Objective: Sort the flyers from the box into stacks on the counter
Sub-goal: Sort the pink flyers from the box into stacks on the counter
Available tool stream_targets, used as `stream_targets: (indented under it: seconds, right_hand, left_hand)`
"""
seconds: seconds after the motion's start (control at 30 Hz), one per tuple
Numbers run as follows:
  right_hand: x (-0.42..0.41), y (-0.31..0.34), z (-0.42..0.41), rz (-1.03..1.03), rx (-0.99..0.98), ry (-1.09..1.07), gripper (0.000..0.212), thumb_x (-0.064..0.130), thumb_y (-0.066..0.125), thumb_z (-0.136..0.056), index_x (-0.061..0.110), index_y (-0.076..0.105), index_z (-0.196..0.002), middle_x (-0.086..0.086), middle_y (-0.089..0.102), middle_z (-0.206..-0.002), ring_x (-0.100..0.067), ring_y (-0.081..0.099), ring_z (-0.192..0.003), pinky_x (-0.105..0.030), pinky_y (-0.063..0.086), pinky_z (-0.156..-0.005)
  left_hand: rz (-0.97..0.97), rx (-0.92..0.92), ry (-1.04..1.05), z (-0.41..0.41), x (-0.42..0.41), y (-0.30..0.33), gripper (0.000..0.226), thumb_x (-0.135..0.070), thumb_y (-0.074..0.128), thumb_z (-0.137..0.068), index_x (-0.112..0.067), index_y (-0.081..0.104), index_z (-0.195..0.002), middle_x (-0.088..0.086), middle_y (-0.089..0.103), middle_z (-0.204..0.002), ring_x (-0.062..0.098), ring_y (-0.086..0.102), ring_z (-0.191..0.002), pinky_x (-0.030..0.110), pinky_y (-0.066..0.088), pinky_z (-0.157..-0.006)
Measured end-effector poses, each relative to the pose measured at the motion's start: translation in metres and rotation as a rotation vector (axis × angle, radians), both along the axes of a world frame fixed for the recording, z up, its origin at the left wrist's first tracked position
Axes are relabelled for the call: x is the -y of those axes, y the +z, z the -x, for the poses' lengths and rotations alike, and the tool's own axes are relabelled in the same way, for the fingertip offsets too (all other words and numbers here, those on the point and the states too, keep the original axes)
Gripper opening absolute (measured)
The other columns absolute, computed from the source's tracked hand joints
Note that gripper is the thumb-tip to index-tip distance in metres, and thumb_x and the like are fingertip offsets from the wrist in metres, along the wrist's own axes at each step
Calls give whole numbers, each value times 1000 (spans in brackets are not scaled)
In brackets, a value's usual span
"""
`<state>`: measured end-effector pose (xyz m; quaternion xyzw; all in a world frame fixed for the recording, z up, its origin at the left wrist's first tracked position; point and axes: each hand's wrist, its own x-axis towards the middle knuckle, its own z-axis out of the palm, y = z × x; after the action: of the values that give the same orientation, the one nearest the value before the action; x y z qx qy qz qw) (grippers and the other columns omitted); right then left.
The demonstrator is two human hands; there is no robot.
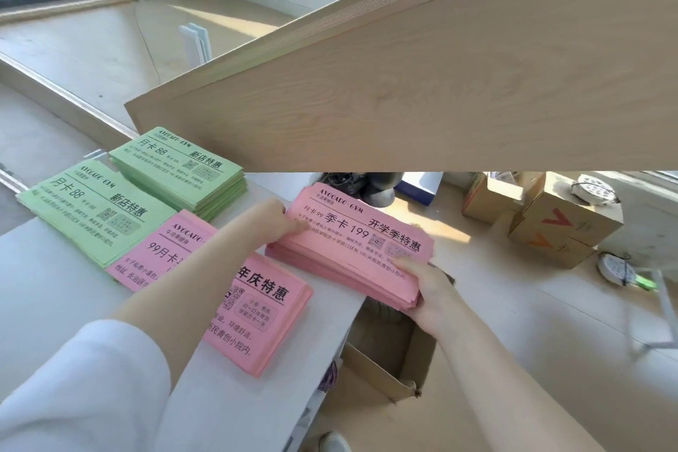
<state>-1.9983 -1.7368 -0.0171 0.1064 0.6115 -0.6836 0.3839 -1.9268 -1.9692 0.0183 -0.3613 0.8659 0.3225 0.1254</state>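
While both hands hold it, the pink bundle (354,249) hangs half over the right edge of the white surface (55,305), its long axis running from the middle of the frame down toward the lower right. Only its upper-left end looks to be over the surface; the lower-right end sticks out above the open cardboard box (389,371) on the floor at lower centre. The right hand (422,290) is the nearer grip to that free end: its thumb lies on the top sheet and its fingers curl under the bundle's corner, so it carries the weight. The left hand (282,218) reaches across from the lower left and meets the bundle's far short end, fingers fairly straight on the top sheet and edge; whether any finger wraps underneath I cannot tell.

Left of the bundle, just beside it, lies another pink stack (257,312), partly crossed by the left forearm. Further toward the upper left sit two green stacks (95,209), (179,167), the farther one thicker. As I judge it, the coming move is a slide or set-down leftward and up in the frame, onto the bare strip of surface above the pink stack.
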Motion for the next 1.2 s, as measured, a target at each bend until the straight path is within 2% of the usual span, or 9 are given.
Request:
stream_targets:
  seconds: [0.17,0.27,0.4,0.53,0.67,0.8,1.0,1.1,1.2]
  right_hand:
    - [0,1,-5,51,-148,49,33,-2,66,-78,18,62,-103,-5,72,-97,-25,67,-95,-44,54,-83]
    - [5,2,-13,85,-499,175,50,-2,69,-75,27,53,-112,0,67,-108,-19,62,-105,-39,54,-84]
    - [11,-1,-9,134,-756,324,67,-6,71,-73,14,40,-129,-4,59,-119,-13,56,-114,-32,51,-92]
    - [12,-6,-8,102,-754,367,70,-5,75,-71,10,35,-127,-6,56,-119,-11,56,-113,-35,49,-95]
    - [8,-5,-5,80,-739,339,92,9,79,-66,25,24,-138,5,54,-122,-5,55,-111,-22,49,-89]
    - [17,-6,-9,98,-738,303,87,0,75,-72,27,25,-138,4,54,-121,-3,56,-109,-17,49,-84]
    - [22,-3,-9,126,-733,305,79,15,82,-62,24,38,-128,3,61,-115,-6,59,-107,-19,51,-81]
    - [20,-3,-7,123,-732,258,73,18,80,-58,27,44,-120,15,65,-104,-4,61,-101,-17,51,-77]
    - [15,-5,-4,123,-743,226,68,22,78,-60,25,47,-120,14,66,-101,-5,62,-99,-18,52,-75]
  left_hand:
    - [-165,-52,38,-1,11,0,50,-25,63,-86,-6,46,-129,10,59,-119,29,59,-105,38,46,-96]
    - [-592,-223,97,-10,30,4,67,9,61,-78,-9,36,-137,11,60,-122,25,59,-109,39,46,-96]
    - [-594,-362,65,-26,52,6,102,9,63,-57,-23,23,-145,5,47,-135,24,43,-127,42,28,-112]
    - [-689,-457,6,-39,49,9,62,17,49,-69,-20,50,-120,8,62,-117,22,57,-111,34,40,-100]
    - [-1006,-738,303,-30,40,10,28,-22,50,-86,-11,48,-112,8,58,-105,19,58,-92,31,44,-84]
    - [-909,-780,445,-19,28,5,60,-58,22,-94,-12,51,-120,6,63,-107,18,61,-96,35,43,-85]
    - [-904,-756,413,-17,30,2,80,-69,12,-89,-10,46,-131,10,64,-113,20,62,-101,34,44,-84]
    - [-758,-663,220,-32,46,-1,91,-76,40,-76,-18,27,-144,4,45,-139,17,51,-119,37,30,-110]
    - [-526,-427,-124,-47,57,3,106,-39,78,-60,-24,18,-146,-10,42,-138,6,45,-124,28,30,-109]
